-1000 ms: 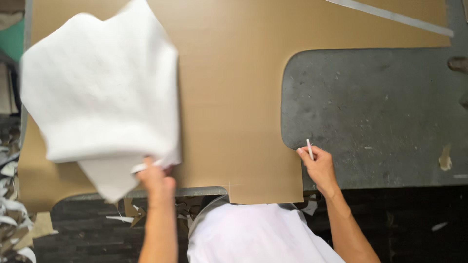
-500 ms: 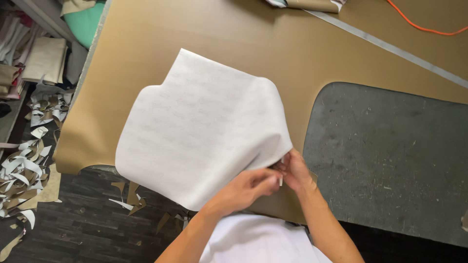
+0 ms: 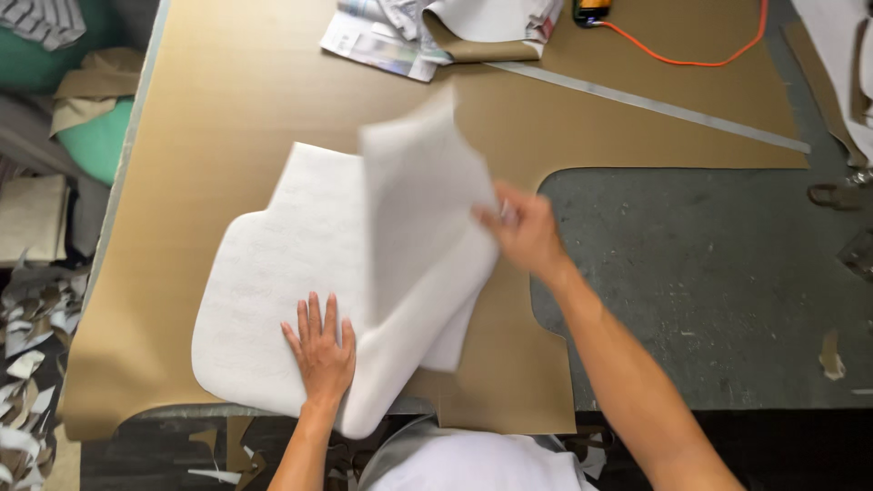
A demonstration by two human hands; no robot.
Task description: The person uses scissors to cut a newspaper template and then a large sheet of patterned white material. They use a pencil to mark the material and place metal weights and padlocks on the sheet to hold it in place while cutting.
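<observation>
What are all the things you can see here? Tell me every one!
White padded piece: one, white, flat on the cardboard, top flap lifted.
Cardboard sheet: one, brown, covering the table.
Grey mat: one, dark grey, right side.
Metal ruler: one, silver, upper right.
Orange cable: one, orange, top.
Papers: a few, top middle.
Scraps: many, pale, floor at left.
Left hand: flat on the piece.
Right hand: lifting the flap.

My right hand (image 3: 523, 227) and the lifted white sheet (image 3: 427, 182) it pinches are motion-blurred, so I cannot tell what small thing sits between my fingers, while the sheet hides the brown paper (image 3: 227, 100) underneath and the top edge cuts off the newspapers (image 3: 382, 41).
</observation>
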